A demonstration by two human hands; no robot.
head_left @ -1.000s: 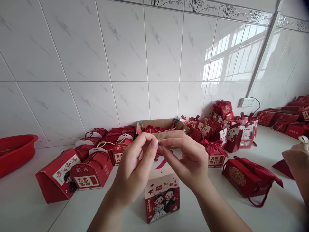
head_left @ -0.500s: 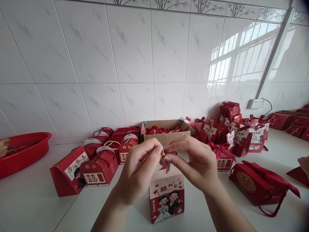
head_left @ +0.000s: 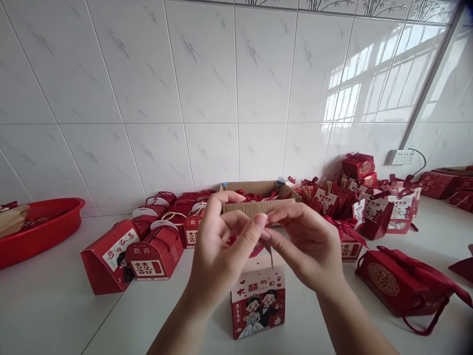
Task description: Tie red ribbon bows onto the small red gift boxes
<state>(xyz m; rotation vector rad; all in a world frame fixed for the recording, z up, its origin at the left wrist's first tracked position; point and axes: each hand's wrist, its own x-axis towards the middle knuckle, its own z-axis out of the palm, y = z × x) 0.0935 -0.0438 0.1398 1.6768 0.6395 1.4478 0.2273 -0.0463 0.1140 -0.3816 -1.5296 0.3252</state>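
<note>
Both hands meet near the middle of the frame, just above the front box, and the step in hand appears to be fine fingertip work on ribbon. The box stands upright on the surface, in the lower centre of the frame, with its printed side toward the viewer.

The left hand is partly open: its index finger is lifted apart from the thumb, and the thumb tip comes close to the right fingertips. Whether it has hold of something I cannot tell. The right hand is half curled, with thumb and index almost together; a thin dark strip hangs below them, so probably it is pinched there. A piece of red ribbon shows under the left thumb; how it joins the box is hidden.

In my judgement, the next move calls for a firm right pinch and a precise closing of the left fingers. The carton stands behind the hands, near the wall.
</note>
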